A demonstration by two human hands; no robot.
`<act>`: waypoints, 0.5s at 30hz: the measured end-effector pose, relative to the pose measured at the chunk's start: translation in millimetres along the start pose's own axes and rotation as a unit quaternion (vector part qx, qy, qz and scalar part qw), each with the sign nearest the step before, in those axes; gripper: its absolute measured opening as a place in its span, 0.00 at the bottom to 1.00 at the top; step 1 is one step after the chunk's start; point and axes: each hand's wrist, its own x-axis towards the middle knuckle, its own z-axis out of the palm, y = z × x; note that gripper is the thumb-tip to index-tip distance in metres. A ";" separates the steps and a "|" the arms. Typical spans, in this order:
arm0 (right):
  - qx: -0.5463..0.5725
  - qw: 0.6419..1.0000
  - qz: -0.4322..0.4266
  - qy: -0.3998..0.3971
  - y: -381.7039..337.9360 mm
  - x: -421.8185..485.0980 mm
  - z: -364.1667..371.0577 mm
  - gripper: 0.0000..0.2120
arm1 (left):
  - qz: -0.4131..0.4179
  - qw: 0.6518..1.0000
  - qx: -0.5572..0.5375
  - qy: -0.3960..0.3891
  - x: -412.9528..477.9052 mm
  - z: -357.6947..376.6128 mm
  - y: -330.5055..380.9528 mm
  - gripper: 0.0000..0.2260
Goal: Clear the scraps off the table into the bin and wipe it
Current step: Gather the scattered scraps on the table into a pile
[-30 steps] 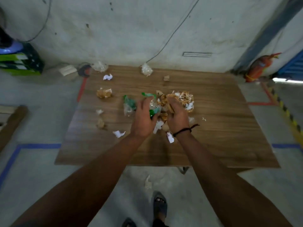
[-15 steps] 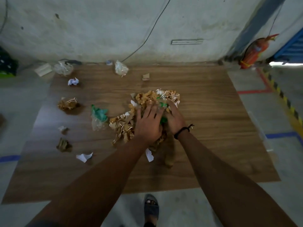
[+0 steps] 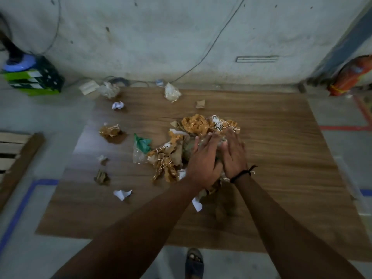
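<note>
While both hands bear on the central heap, the record runs left to right:

Floor, far left: a green box [image 3: 33, 82] stands by the wall; whether it is the bin cannot be told, and no cloth shows.

Tabletop [image 3: 281, 178], left part: loose scraps untouched, lying as they did a second ago — white wad [image 3: 118, 105], brown ball [image 3: 110, 131], small bit [image 3: 102, 158], dark lump [image 3: 101, 177], white paper [image 3: 122, 194].

Far edge: two clear bags [image 3: 172, 92], one at the left corner, and a card chip [image 3: 200, 103], well apart from the heap.

Green wrapper [image 3: 142, 144]: just beside the heap's left edge, not yet gathered in.

Heap [image 3: 193, 137]: brown paper and white string, mid-tabletop. Since a second ago it has grown and closed up; material then spread about the hands is now bunched.

Left hand [image 3: 203, 160]: palm down on the heap, fingers spread and pressing; grip open, nothing lifted.

Right hand [image 3: 233, 154]: pressed against the heap's right side, touching the left hand; grip open, cupping rather than clasping.

White slip [image 3: 196, 204]: near the left forearm, outside the heap.

Assessment: gathering stage, early. The compacted heap looks nearly ready to lift, but the outlying scraps need a further sweep, and wiping has not begun.
</note>
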 end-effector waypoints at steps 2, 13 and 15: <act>0.000 1.000 -0.019 0.020 -9.9 3.3 -11.2 0.37 | 0.005 0.999 -0.019 0.042 3.6 -17.4 8.5 0.28; 0.041 0.985 -0.161 -0.043 -160.3 30.8 28.7 0.37 | -0.180 0.963 0.080 0.185 -42.6 -168.5 -104.5 0.21; 0.032 0.981 -0.175 -0.080 -183.7 33.7 55.8 0.36 | -0.243 0.948 0.132 0.158 -66.9 -186.5 -143.9 0.20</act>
